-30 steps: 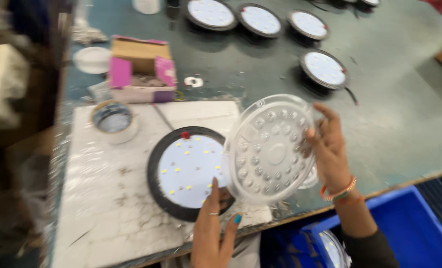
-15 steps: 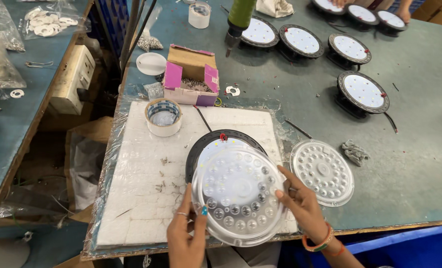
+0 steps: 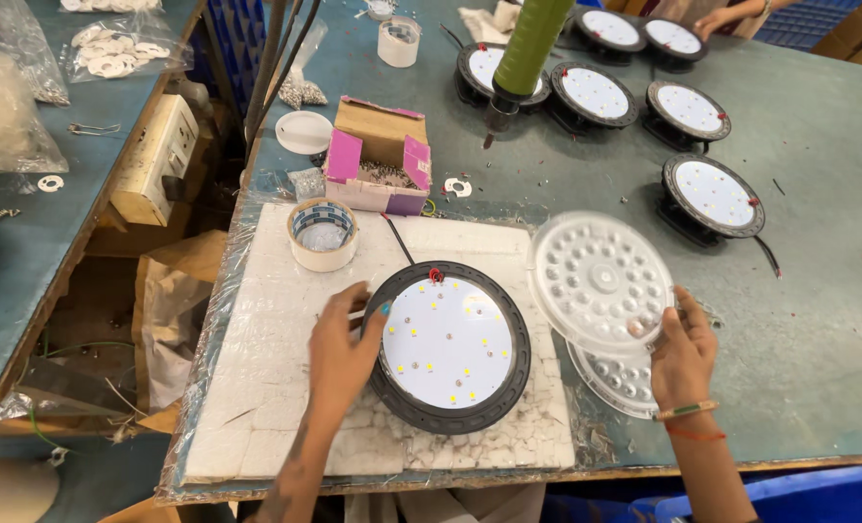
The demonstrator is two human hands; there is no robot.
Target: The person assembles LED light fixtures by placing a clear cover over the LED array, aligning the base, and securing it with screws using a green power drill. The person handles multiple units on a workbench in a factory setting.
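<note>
- My right hand is grasping one clear lens cover, partly hiding a second beneath.
- My left hand, released, is resting at nine o'clock on one round lamp.

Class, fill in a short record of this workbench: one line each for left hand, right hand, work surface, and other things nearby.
left hand: left hand rests on the rim of the round lamp
right hand: right hand holds a clear lens cover over another cover
work surface: white foam pad
nearby: tape roll, screw box, more lamps
</note>
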